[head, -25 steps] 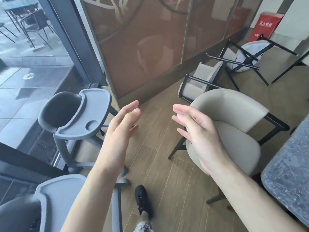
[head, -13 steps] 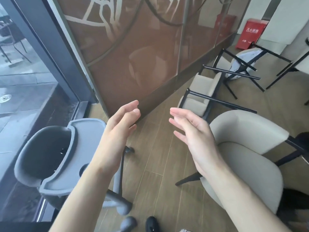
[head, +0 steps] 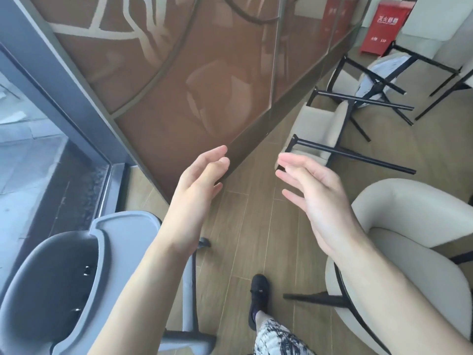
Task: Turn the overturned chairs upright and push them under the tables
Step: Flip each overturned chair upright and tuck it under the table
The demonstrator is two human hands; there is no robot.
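An overturned beige chair lies on the wooden floor ahead, its black legs sticking out sideways. Behind it a second overturned chair lies with its round seat underside facing me. An upright beige armchair stands at my right. My left hand and my right hand are both raised in front of me, palms facing each other, fingers apart, holding nothing. Neither hand touches a chair.
A grey baby high chair stands at my lower left beside the glass door. A brown glass partition runs along the left. A red box stands at the far wall. My black shoe steps forward on the floor.
The view has moved forward and turned right toward the overturned chairs, which now look nearer. The high chair slid to the lower left. Both hands stay raised and empty.
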